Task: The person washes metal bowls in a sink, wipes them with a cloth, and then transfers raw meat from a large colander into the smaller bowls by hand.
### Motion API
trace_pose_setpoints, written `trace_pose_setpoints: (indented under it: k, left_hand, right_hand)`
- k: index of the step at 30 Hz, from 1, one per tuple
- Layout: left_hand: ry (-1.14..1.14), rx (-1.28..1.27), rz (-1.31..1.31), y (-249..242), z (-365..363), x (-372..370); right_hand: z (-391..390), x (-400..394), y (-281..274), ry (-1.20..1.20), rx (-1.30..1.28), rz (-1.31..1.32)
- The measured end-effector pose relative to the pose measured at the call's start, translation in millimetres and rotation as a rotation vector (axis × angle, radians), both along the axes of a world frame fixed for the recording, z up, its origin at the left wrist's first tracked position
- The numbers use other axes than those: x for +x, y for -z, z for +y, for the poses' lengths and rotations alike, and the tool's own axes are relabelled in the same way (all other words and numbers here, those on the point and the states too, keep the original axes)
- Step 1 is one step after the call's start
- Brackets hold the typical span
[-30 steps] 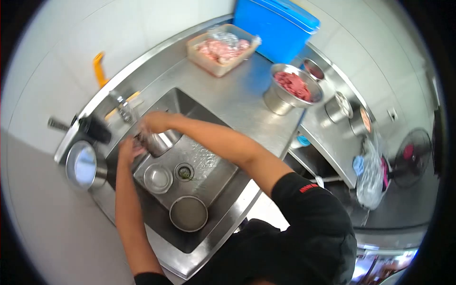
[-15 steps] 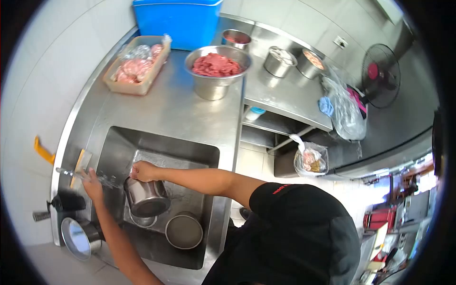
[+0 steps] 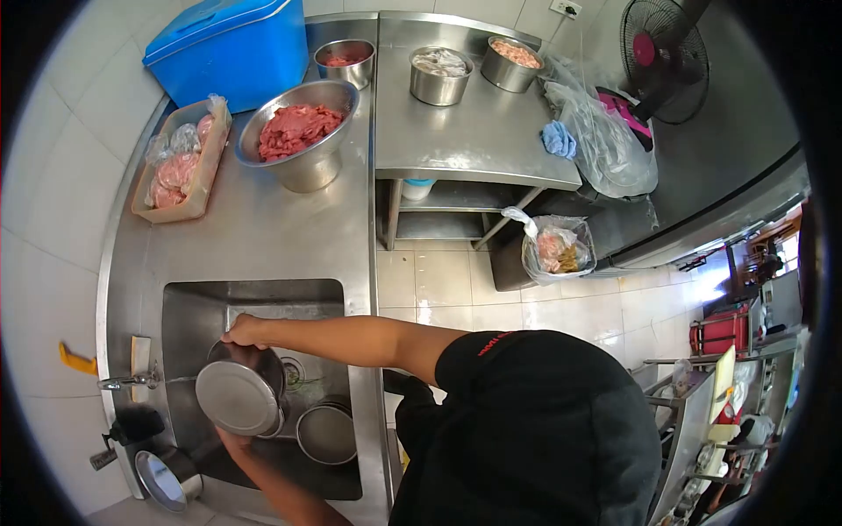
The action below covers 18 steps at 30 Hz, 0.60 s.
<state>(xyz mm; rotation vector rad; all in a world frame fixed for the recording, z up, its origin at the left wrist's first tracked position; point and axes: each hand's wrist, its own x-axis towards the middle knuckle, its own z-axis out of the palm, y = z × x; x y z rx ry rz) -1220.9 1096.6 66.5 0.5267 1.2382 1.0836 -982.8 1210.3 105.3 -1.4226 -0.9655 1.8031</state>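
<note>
My right hand [image 3: 246, 331] grips the upper edge of a round stainless steel pot [image 3: 235, 399]. The pot is tilted over the sink [image 3: 307, 302], its flat base facing me. My left hand [image 3: 232, 438] is against the lower side of this pot, with its fingers hidden behind it. Just left of the pot, the tap [image 3: 132, 381] appears to run a thin stream of water. Another steel pot [image 3: 327, 434] sits in the sink to the right, near the drain [image 3: 292, 373].
A steel bowl of red meat [image 3: 298, 131], a tub of bagged meat [image 3: 175, 171] and a blue cooler [image 3: 228, 53] stand on the counter. Filled steel pots [image 3: 440, 77] occupy the side table. A bagged bin [image 3: 559, 250] and a fan [image 3: 664, 57] are to the right.
My left hand has moved from the tap to the lower side of the pot. The pot has tipped further, turning its base toward me. My view has shifted.
</note>
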Motion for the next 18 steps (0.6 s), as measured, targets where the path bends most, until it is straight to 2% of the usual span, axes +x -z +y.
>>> trace_pose_setpoints:
  k: [2,3,4,5,6,7,8,9,10,11,12,13,14,16,17,18]
  left_hand:
    - [-0.069,-0.025,-0.022,-9.7,-22.9,23.0]
    - [-0.141,-0.042,-0.04,-21.2,-34.4,38.7]
    - [-0.205,-0.069,-0.077,-20.5,-41.8,50.2]
    - [-0.265,-0.098,-0.111,-18.6,-47.8,60.1]
    - [-0.318,-0.124,-0.144,-15.6,-49.3,68.4]
    - [-0.394,-0.108,-0.095,33.9,-50.8,41.1]
    - [-0.468,-0.091,-0.047,70.8,-51.6,14.2]
    - [-0.538,-0.113,-0.027,77.9,-62.5,14.7]
    - [-0.597,-0.132,-0.031,68.8,-74.3,25.8]
    - [-0.642,-0.138,-0.039,58.9,-85.2,38.3]
    - [-0.682,-0.129,-0.049,50.4,-95.1,46.1]
    - [-0.716,-0.108,-0.051,42.9,-103.1,53.1]
    - [-0.741,-0.082,-0.053,30.3,-109.4,62.7]
    - [-0.758,0.006,-0.055,-4.4,-115.8,84.8]
    - [-0.743,0.059,-0.039,-26.4,-116.1,100.4]
    - [-0.718,0.115,-0.015,-50.0,-115.3,119.3]
  right_hand:
    - [-0.2,3.5,20.5,0.005,0.021,0.045]
    - [-12.6,32.3,0.2,-0.15,0.1,-0.052]
    - [-17.4,49.4,-12.5,-0.367,0.362,-0.346]
    - [-29.5,70.7,-21.6,-0.389,0.517,-0.467]
    - [-39.1,95.9,-22.2,-0.321,0.637,-0.41]
    - [-53.9,122.4,-21.3,-0.142,0.729,-0.403]
    - [-60.1,155.8,-24.5,-0.136,0.721,-0.279]
    - [-65.0,198.9,-29.8,-0.136,0.709,-0.157]
    - [-87.1,253.3,-52.8,-0.08,0.751,-0.251]
    - [-99.3,302.3,-50.5,0.016,0.784,-0.172]
    - [-106.9,353.8,-43.9,0.068,0.847,-0.328]
    - [-124.8,409.0,-68.8,0.096,0.746,-0.514]
    - [-138.9,461.5,-60.9,0.258,0.834,-0.798]
    - [-163.1,565.1,-47.2,0.543,0.54,-0.846]
    - [-170.9,626.9,-23.3,0.603,0.601,-1.043]
    - [-180.7,666.9,-14.9,0.877,0.625,-1.181]
